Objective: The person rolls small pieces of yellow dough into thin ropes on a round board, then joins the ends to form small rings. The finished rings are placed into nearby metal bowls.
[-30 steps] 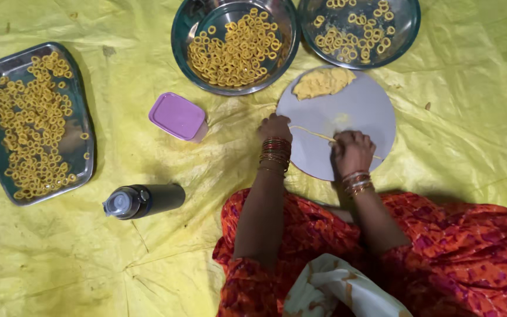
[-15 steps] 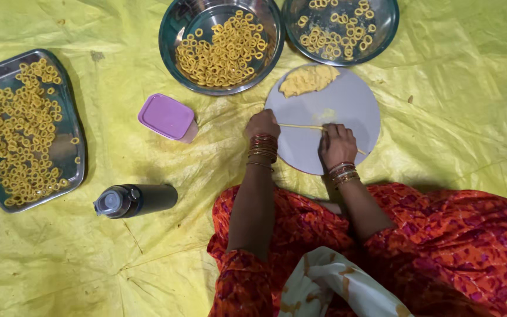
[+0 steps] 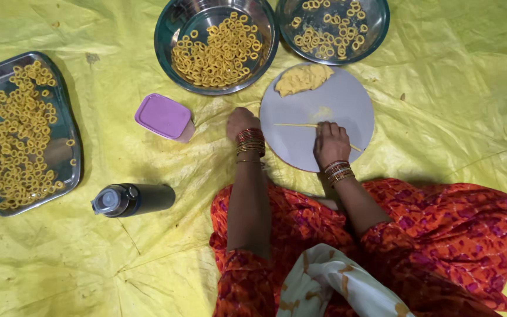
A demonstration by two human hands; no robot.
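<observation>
On the round grey board (image 3: 347,105), from my head camera, my right hand (image 3: 331,142) lies palm down with fingers pressed together over a thin, pale yellow dough strand (image 3: 297,124). It runs straight across the board's middle, below a dough lump (image 3: 303,78). My left hand (image 3: 240,121) rests off the board's edge on the yellow sheet (image 3: 453,105); its grip I cannot tell.
</observation>
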